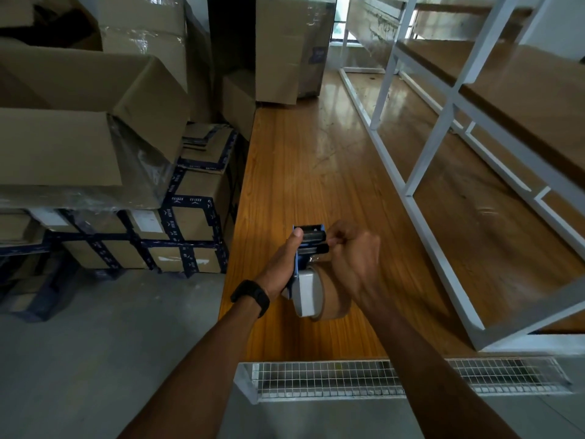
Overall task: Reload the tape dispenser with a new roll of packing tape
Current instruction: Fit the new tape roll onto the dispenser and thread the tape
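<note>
Dispenser (308, 251) between both hands' grip

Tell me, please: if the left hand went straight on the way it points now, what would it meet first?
The left hand grips the dispenser and points away from the person. Beyond it lies only the bare wooden table; the box at the far end would probably come first, though depth is unclear.

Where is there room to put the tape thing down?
The wooden tabletop is bare ahead of the tape dispenser, between the stacked cardboard boxes and the white shelf frame. It's crowded left, where boxes press against the table's edge.
</note>
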A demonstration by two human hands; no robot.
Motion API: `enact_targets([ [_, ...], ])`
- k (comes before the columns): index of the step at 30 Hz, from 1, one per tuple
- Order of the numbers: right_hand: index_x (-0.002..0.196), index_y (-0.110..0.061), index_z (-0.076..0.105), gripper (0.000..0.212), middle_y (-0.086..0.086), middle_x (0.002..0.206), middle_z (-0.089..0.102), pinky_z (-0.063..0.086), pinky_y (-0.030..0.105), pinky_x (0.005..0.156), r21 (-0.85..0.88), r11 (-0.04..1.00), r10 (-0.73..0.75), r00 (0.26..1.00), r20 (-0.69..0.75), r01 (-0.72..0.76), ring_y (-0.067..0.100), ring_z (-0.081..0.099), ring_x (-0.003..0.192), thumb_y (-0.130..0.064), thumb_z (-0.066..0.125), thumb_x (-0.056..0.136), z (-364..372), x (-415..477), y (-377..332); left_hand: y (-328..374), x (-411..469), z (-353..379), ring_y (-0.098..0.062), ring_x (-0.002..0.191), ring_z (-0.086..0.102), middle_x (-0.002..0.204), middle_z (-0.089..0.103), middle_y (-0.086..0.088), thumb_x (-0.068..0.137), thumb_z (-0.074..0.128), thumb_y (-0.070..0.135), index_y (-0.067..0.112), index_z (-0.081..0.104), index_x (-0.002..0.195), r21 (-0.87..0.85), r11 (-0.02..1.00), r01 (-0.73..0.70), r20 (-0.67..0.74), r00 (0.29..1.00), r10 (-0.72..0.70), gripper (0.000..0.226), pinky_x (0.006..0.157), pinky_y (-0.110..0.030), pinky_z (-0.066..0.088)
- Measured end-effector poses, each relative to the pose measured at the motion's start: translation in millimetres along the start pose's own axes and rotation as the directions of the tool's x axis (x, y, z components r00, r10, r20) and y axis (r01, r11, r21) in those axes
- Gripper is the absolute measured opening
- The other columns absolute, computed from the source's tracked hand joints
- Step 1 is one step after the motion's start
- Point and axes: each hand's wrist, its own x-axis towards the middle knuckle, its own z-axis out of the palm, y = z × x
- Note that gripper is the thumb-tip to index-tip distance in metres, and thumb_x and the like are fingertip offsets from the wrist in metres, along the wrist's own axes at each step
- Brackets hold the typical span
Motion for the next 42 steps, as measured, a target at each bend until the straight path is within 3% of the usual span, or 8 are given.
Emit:
enact_targets([
  [3, 0.070, -0.008, 0.063, 0.020, 0.000, 0.067, 0.063, 0.047, 0.020, 0.050, -0.078, 0.996, -0.042, 0.999, -0.003, 0.042, 0.012, 0.058, 0.057, 0.009, 0.059, 0.079, 0.6, 4.3, -2.2, 3.9, -1.8, 1.3, -0.002, 0.099, 0.066, 0.109, 0.067, 0.010, 0.094, 0.020, 0.064, 0.042, 0.054, 0.111, -0.009, 1.000, -0.018, 0.004, 1.000, 0.018, 0.044, 0.086, -0.026, 0.049],
  [7, 0.067, -0.011, 0.059, 0.020, 0.001, 0.068, 0.063, 0.050, 0.029, 0.048, -0.178, 0.972, -0.155, 0.988, 0.023, 0.157, 0.014, 0.056, 0.055, 0.002, 0.073, 0.071, 2.4, 1.8, -2.1, 3.4, -1.3, 0.3, -0.007, 0.102, 0.067, 0.112, 0.069, 0.006, 0.088, 0.023, 0.069, 0.041, 0.054, 0.114, -0.011, 1.000, -0.023, 0.006, 1.000, 0.023, 0.049, 0.091, -0.030, 0.050],
  [13, 0.065, -0.012, 0.059, 0.015, 0.001, 0.062, 0.062, 0.040, 0.024, 0.046, -0.242, 0.958, -0.152, 0.988, 0.032, 0.155, 0.016, 0.055, 0.050, -0.001, 0.068, 0.070, 7.3, 6.1, -0.3, 5.6, -4.0, -0.4, -0.002, 0.097, 0.063, 0.103, 0.066, 0.013, 0.101, 0.021, 0.056, 0.044, 0.053, 0.106, 0.048, 0.998, -0.037, -0.027, 0.999, 0.038, 0.035, 0.090, -0.031, 0.048],
  [17, 0.068, -0.012, 0.059, 0.014, 0.002, 0.064, 0.062, 0.045, 0.029, 0.045, -0.310, 0.930, -0.192, 0.980, 0.050, 0.198, 0.016, 0.053, 0.052, -0.007, 0.071, 0.072, 10.2, 5.5, -2.2, 4.9, -2.1, -1.0, -0.017, 0.103, 0.068, 0.105, 0.072, 0.004, 0.087, 0.025, 0.070, 0.046, 0.066, 0.100, 0.061, 0.997, -0.050, -0.050, 0.997, 0.053, 0.049, 0.104, -0.047, 0.049],
  [23, 0.068, -0.011, 0.060, 0.015, 0.003, 0.064, 0.063, 0.048, 0.030, 0.047, -0.256, 0.956, -0.133, 0.989, 0.064, 0.145, 0.018, 0.057, 0.052, -0.001, 0.070, 0.073, 10.1, 9.9, 0.9, 6.0, 4.0, -2.8, -0.034, 0.113, 0.066, 0.119, 0.071, -0.016, 0.092, 0.026, 0.077, 0.043, 0.067, 0.100, 0.069, 0.996, -0.050, -0.005, 0.999, 0.050, 0.053, 0.106, -0.059, 0.045],
  [31, 0.090, -0.007, 0.066, 0.014, 0.001, 0.084, 0.065, 0.049, 0.015, 0.064, -0.112, 0.993, 0.028, 1.000, -0.002, -0.028, 0.011, 0.061, 0.072, 0.005, 0.059, 0.086, 5.0, 16.1, -2.5, 15.7, 7.0, -1.3, -0.005, 0.096, 0.071, 0.099, 0.077, 0.017, 0.090, 0.033, 0.067, 0.061, 0.070, 0.097, 0.076, 0.987, -0.145, 0.048, 0.989, 0.142, 0.038, 0.098, -0.044, 0.050],
  [36, 0.080, -0.004, 0.066, 0.015, 0.006, 0.075, 0.069, 0.052, 0.021, 0.053, -0.039, 0.990, -0.139, 0.986, -0.094, 0.136, 0.013, 0.062, 0.059, -0.009, 0.053, 0.084, 2.7, 8.7, -4.6, 8.7, 7.6, 0.1, -0.015, 0.098, 0.070, 0.106, 0.073, 0.002, 0.088, 0.031, 0.065, 0.035, 0.062, 0.113, 0.008, 0.994, -0.113, -0.003, 0.994, 0.113, 0.049, 0.093, -0.042, 0.050],
  [42, 0.071, -0.001, 0.066, 0.022, 0.009, 0.068, 0.068, 0.050, 0.023, 0.048, -0.039, 0.968, -0.251, 0.959, -0.132, 0.248, 0.013, 0.061, 0.056, -0.015, 0.051, 0.081, 5.7, 8.7, 2.0, 13.0, 5.2, 3.6, -0.006, 0.088, 0.069, 0.101, 0.071, 0.006, 0.095, 0.026, 0.066, 0.037, 0.058, 0.107, 0.056, 0.993, -0.106, 0.046, 0.994, 0.104, 0.045, 0.088, -0.033, 0.051],
])
